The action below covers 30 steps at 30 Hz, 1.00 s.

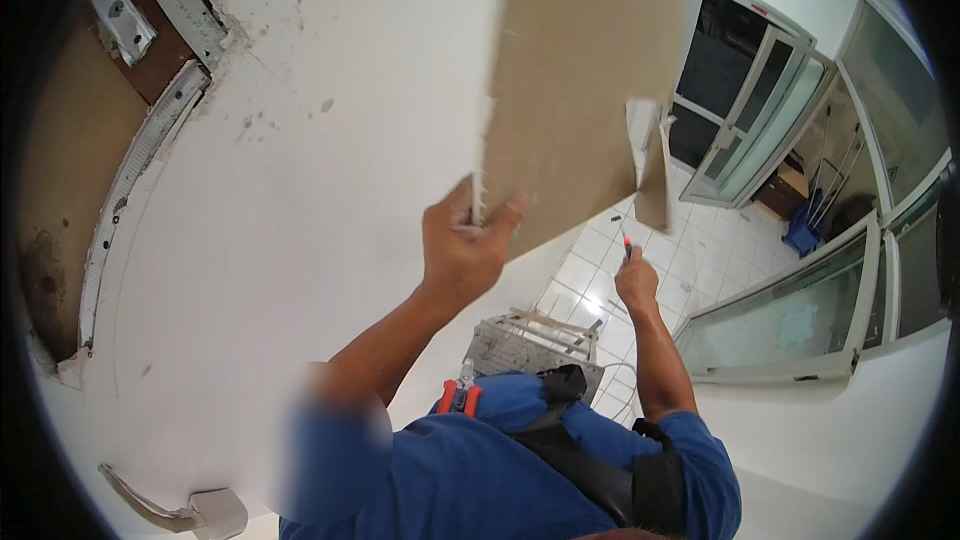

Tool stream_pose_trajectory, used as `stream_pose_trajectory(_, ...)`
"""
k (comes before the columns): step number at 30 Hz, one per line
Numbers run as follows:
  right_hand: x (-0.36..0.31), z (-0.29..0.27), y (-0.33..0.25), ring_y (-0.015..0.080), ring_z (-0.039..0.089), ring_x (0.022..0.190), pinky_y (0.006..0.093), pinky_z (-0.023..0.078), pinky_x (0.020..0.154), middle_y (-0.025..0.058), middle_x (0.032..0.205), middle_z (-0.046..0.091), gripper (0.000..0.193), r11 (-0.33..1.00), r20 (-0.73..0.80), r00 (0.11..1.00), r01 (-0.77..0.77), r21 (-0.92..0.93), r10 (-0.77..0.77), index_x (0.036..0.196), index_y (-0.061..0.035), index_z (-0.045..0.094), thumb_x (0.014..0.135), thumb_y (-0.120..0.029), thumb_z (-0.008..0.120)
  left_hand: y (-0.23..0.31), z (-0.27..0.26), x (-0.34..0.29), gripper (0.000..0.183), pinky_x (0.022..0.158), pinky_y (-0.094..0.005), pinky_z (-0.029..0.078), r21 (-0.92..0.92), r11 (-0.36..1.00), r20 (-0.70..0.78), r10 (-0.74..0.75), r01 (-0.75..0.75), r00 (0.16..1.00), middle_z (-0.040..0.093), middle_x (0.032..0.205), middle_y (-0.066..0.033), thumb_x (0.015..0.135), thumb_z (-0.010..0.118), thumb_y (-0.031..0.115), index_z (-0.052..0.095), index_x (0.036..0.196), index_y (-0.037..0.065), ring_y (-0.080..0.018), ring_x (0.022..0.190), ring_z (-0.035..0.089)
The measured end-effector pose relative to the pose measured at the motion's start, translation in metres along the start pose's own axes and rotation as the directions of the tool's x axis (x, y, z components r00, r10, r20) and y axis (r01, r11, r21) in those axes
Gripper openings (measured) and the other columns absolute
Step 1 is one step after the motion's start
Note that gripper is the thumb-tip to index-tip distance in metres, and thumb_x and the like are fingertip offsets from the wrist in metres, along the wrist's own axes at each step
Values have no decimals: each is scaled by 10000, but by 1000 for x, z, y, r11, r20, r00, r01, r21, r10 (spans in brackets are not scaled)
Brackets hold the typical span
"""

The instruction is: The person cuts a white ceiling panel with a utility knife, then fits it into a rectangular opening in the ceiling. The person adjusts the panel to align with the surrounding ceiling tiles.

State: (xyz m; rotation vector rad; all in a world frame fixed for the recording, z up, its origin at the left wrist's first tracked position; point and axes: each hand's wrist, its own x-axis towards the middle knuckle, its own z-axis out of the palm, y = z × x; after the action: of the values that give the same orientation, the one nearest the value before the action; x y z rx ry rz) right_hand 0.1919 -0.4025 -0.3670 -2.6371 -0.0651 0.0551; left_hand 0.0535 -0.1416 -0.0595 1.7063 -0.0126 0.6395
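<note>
My left hand [464, 248] grips the lower left edge of a brown-faced drywall panel [580, 80], thumb on its face and fingers wrapped behind. The panel stands tilted up before me, and its left edge shows rough white plaster. A bent strip of its brown facing [653, 180] hangs at the lower right, beside a notch. Closed around a small tool with a red-and-black handle [627, 243] is my right hand [637, 280], just below that strip and apart from it. The tool's tip is thin; its exact kind is unclear.
Left of me, the white wall [300, 140] has a cut-out with a metal track [135, 190] along its edge. A plaster-stained work platform [535, 345] stands below me. Red-handled pliers [460, 398] sit at my front. Glass doors [740, 90] and an open window [790, 310] lie right.
</note>
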Motion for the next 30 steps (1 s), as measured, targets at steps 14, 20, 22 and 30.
stream_pose_trajectory(14,-12,20,77,412,729,899,512,573,839,244,972,749,285,973,61,973,-226,53,223,1043,2,704,934,-259,672,13,-51,-30,257,729,-237,506,221,975,-92,24,-3,995,741,929,-27,986,748,101,712,1190,-51,-64,809,617)
stream_pose_trajectory(20,4,-25,-2,294,642,703,404,524,706,115,788,675,252,649,-203,953,10,760,223,1024,-29,651,882,-165,809,11,-62,-35,256,805,-259,536,86,991,-117,113,-104,987,762,1047,-54,995,723,55,702,1231,-42,-81,898,658)
stream_pose_trajectory(22,-8,-61,-48,294,665,795,401,542,754,134,888,689,330,676,-334,941,215,705,50,1073,-32,642,846,-133,859,23,-67,-38,269,831,-269,552,26,996,-147,86,-83,985,763,1076,-58,998,716,53,698,1252,-35,-90,921,672)
stream_pose_trajectory(30,-12,-165,-154,391,607,1250,518,516,1022,214,1338,656,541,543,-857,64,797,-264,-511,1282,-34,615,793,-48,844,75,-50,-18,363,887,-301,574,-170,985,-119,-6,-15,993,746,1176,-80,997,726,91,662,1335,-28,-123,1020,685)
